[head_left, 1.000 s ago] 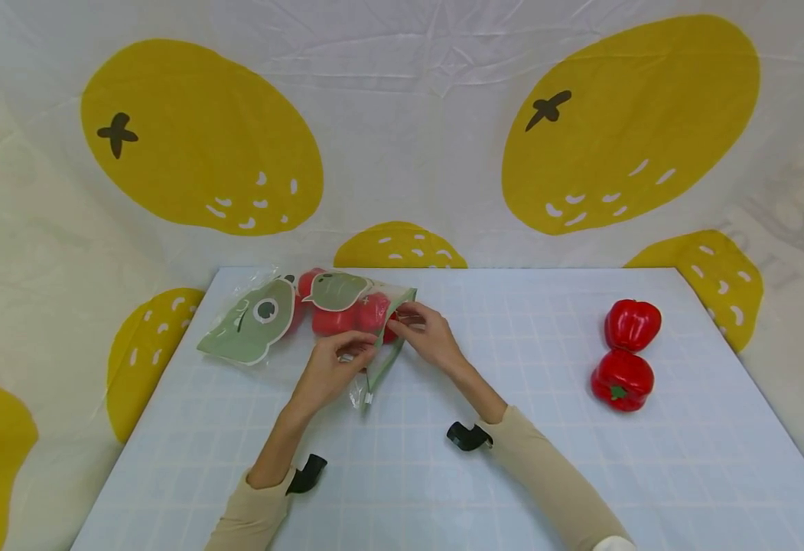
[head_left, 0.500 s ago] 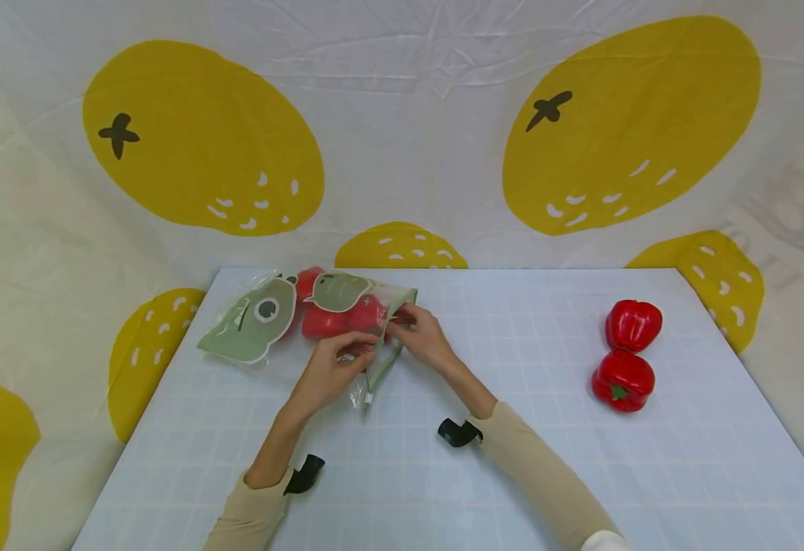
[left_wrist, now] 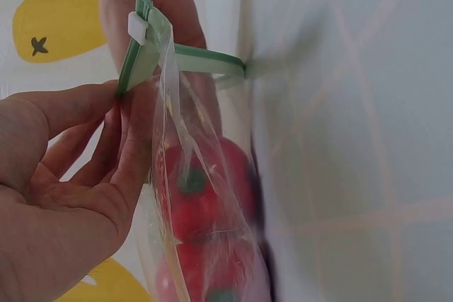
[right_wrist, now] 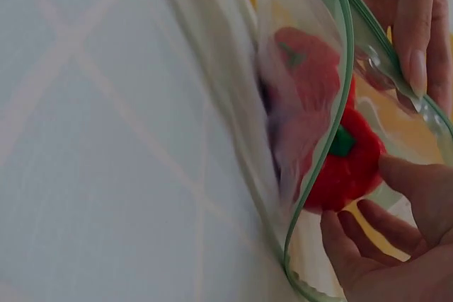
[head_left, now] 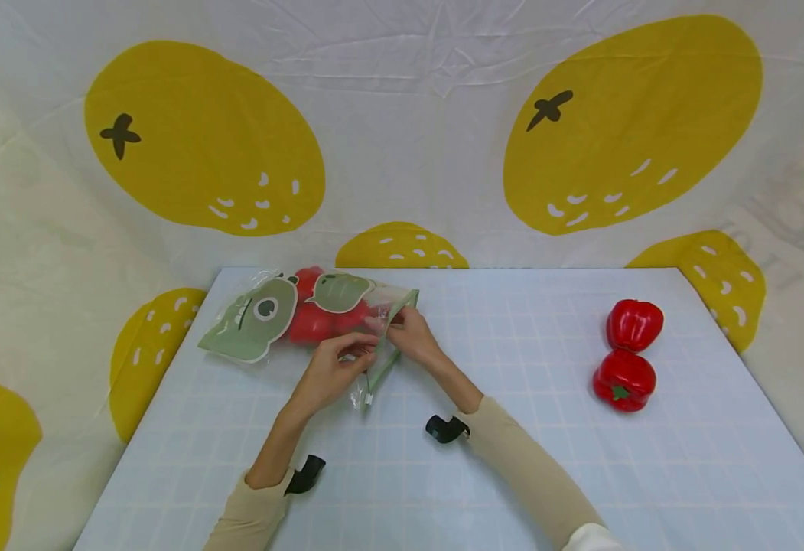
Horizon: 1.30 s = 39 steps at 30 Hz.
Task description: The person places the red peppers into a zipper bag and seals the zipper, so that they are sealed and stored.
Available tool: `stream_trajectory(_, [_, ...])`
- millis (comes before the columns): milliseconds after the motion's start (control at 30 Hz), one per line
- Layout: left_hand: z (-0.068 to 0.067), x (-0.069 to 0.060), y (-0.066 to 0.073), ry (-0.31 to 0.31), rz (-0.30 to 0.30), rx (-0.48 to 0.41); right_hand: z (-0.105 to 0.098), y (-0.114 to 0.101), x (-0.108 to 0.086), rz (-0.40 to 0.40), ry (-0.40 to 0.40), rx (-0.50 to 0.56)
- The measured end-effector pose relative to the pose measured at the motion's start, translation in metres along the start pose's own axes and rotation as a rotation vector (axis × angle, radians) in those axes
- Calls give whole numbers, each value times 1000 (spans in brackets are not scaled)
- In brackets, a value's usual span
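Observation:
A clear zip bag [head_left: 264, 337] with a green cartoon print lies at the table's back left, with several red peppers [head_left: 310, 324] inside. My left hand [head_left: 331, 371] pinches the green zip edge, beside the white slider [left_wrist: 138, 27] in the left wrist view. The right hand [head_left: 415, 338] reaches through the bag's parted mouth. In the right wrist view, its thumb and a fingertip of this hand [right_wrist: 407, 235] touch the near red pepper [right_wrist: 345, 175], the fingers spread and slightly bent. Plastic partly veils the peppers.
Two red peppers, one [head_left: 634, 325] behind the other [head_left: 624, 380], stand on the right side of the pale checked table [head_left: 512, 344]. Behind it hangs a white cloth [head_left: 408, 153] with yellow fruit prints. A black device [head_left: 446, 428] sits at each cuff.
My right hand has moved left, its fingers farther into the bag. The peppers near the mouth have shifted left, deeper inside. The left hand has stayed at the zip edge.

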State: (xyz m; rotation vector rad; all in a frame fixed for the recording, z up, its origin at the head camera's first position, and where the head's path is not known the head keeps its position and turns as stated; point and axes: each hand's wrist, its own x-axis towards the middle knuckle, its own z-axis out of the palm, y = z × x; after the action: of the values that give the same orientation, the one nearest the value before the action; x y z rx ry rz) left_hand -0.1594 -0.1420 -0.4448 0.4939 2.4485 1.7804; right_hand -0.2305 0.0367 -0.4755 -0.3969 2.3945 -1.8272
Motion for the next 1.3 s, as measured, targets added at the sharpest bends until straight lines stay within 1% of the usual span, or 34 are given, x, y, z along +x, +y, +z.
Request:
stream_trajectory(67, [0, 0, -1, 2, 4, -1, 2, 0, 2, -10, -10, 19])
stream_trajectory(233, [1, -1, -4, 1, 9, -3, 3, 0, 4, -1, -15, 52])
stream_trajectory(467, [1, -1, -1, 4, -3, 7, -2, 0, 0, 99, 14, 125])
stream_trajectory(567, [1, -1, 0, 7, -9, 7, -6, 0, -3, 121, 13, 167])
stream_trajectory(700, [1, -2, -1, 10, -16, 10, -12, 2, -8, 124, -17, 253])
stream_trajectory(833, [2, -3, -1, 15, -15, 11, -18, 5, -12, 106, -42, 297])
stream_trajectory(900, [2, -3, 0, 16, -21, 11, -22, 6, -15, 96, -40, 285])
stream_trajectory(1133, [3, -4, -1, 14, -34, 25, -36, 5, -30, 57, -38, 158])
stream_trajectory(1300, [3, -4, -2, 13, -36, 31, -44, 5, -37, 34, -42, 145])
